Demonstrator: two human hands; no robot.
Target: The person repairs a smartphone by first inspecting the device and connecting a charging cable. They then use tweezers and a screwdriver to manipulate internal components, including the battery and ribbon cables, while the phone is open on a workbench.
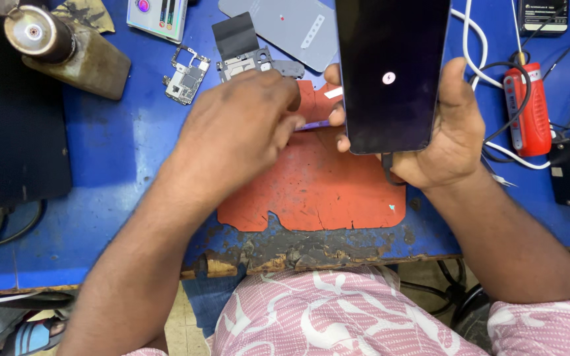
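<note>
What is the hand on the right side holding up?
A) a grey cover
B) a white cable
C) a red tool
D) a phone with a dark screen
D: the right hand grips a phone with a dark screen showing a small round charging sign, while the red tool lies untouched on the blue table.

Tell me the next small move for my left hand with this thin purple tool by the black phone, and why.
Probably slide the thin purple tool into the phone's side edge. The left hand pinches it with its tip right at the edge of the black phone, which the right hand holds upright over the orange mat. A cable is plugged in below, so go gently.
</note>
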